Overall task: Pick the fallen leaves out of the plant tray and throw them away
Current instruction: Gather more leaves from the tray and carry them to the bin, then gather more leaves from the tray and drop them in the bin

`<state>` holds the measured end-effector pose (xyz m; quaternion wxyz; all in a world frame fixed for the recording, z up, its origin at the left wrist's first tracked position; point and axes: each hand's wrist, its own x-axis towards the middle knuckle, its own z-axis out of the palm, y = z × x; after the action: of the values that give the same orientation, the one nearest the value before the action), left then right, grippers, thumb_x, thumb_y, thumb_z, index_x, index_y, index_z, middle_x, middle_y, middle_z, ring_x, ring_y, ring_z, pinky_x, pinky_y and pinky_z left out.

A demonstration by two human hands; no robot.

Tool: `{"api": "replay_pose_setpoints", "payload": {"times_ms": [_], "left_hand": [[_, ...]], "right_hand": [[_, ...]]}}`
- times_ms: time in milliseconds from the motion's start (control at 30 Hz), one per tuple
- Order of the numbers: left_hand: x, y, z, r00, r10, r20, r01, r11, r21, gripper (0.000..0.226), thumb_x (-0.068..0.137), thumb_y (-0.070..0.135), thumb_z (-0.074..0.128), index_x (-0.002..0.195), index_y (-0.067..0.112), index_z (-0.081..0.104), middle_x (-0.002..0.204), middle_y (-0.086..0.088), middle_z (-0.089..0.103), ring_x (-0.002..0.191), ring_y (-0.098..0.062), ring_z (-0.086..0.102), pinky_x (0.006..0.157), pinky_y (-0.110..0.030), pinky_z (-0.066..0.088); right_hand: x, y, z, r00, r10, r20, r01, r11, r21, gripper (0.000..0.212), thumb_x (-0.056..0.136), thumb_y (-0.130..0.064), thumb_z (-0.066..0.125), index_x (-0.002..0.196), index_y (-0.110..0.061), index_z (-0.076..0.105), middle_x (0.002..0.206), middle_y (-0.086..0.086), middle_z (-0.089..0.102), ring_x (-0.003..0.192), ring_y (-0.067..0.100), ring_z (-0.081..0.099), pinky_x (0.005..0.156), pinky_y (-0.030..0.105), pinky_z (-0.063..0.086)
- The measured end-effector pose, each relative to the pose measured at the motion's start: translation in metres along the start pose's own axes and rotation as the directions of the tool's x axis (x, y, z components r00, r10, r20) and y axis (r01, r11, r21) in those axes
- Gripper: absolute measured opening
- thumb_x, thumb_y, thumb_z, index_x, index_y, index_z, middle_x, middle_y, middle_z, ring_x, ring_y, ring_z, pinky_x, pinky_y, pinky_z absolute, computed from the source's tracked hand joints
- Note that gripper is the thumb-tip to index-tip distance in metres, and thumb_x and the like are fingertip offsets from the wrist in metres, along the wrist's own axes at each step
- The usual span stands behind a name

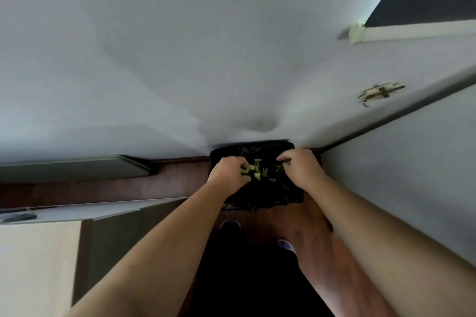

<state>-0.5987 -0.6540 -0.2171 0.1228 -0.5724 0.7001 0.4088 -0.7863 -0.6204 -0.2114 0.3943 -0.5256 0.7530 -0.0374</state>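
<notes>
A bin lined with a black bag point(260, 195) stands on the floor in the corner against the white wall. Several yellow-green leaves point(258, 170) lie or fall inside its mouth. My left hand point(228, 174) hovers over the bin's left side with fingers curled around a few leaves at its fingertips. Over the right side of the bin, my right hand point(300, 168) has its fingers curled down; whether it holds any leaves is hidden. The plant tray is out of view.
The floor point(316, 234) is dark brown wood. A white wall point(412, 175) runs close along the right. A grey-white desk or shelf edge point(77, 210) juts in from the left. My feet point(284, 244) stand just before the bin.
</notes>
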Motion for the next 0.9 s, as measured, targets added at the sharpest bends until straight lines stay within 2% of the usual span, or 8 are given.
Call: {"api": "replay_pose_setpoints", "payload": {"times_ms": [133,267,467,633,733,900], "left_hand": [[-0.012,0.004,-0.017,0.999,-0.022,-0.033,0.022,1.000,0.013,0.037,0.085,0.027,0.068,0.121,0.020,0.059,0.129,-0.003,0.060,0.112,-0.023,0.061,0.092,-0.037,0.054],[-0.043,0.014,-0.041,0.993,-0.036,-0.113,0.037,0.999,0.008,0.036,0.083,0.029,0.069,0.117,0.022,0.060,0.126,-0.003,0.061,0.111,-0.023,0.061,0.094,-0.039,0.053],[-0.136,0.012,-0.078,0.921,-0.117,-0.371,0.097,0.993,-0.072,0.033,0.081,0.027,0.067,0.114,0.023,0.063,0.123,-0.003,0.062,0.111,-0.024,0.061,0.093,-0.038,0.052],[-0.251,-0.028,-0.089,0.770,-0.296,-0.565,0.206,0.954,-0.220,0.031,0.079,0.024,0.066,0.110,0.021,0.065,0.117,-0.003,0.065,0.109,-0.024,0.061,0.093,-0.035,0.051],[-0.334,-0.068,-0.079,0.630,-0.450,-0.633,0.284,0.892,-0.352,0.029,0.081,0.023,0.067,0.109,0.018,0.066,0.115,-0.005,0.066,0.109,-0.024,0.060,0.090,-0.032,0.048],[-0.471,-0.129,-0.021,0.380,-0.706,-0.598,0.410,0.708,-0.576,0.027,0.084,0.032,0.064,0.110,0.025,0.064,0.119,0.002,0.065,0.109,-0.019,0.060,0.086,-0.033,0.051]], "right_hand": [[-0.008,-0.008,-0.021,1.000,-0.018,0.007,0.018,0.999,-0.027,0.025,0.088,-0.003,0.052,0.101,-0.013,0.072,0.116,0.011,0.067,0.100,0.025,0.065,0.089,0.031,0.052],[-0.025,-0.035,-0.046,0.994,-0.107,-0.019,0.106,0.993,-0.049,0.022,0.087,-0.005,0.055,0.099,-0.011,0.072,0.111,0.010,0.069,0.097,0.024,0.065,0.085,0.028,0.050],[-0.069,-0.109,-0.071,0.933,-0.360,0.015,0.359,0.926,-0.119,0.019,0.083,-0.007,0.058,0.095,-0.007,0.073,0.104,0.013,0.072,0.099,0.026,0.065,0.088,0.029,0.049],[-0.127,-0.198,-0.051,0.801,-0.589,0.104,0.598,0.780,-0.185,0.018,0.082,-0.009,0.060,0.095,-0.009,0.073,0.102,0.013,0.074,0.099,0.026,0.066,0.087,0.028,0.049],[-0.181,-0.257,-0.013,0.666,-0.720,0.195,0.746,0.642,-0.178,0.017,0.083,-0.011,0.060,0.093,-0.011,0.073,0.100,0.010,0.075,0.096,0.024,0.067,0.087,0.028,0.049],[-0.284,-0.323,0.080,0.419,-0.822,0.387,0.908,0.382,-0.171,0.014,0.084,-0.016,0.061,0.092,-0.017,0.073,0.096,0.004,0.073,0.088,0.019,0.067,0.079,0.025,0.050]]}}
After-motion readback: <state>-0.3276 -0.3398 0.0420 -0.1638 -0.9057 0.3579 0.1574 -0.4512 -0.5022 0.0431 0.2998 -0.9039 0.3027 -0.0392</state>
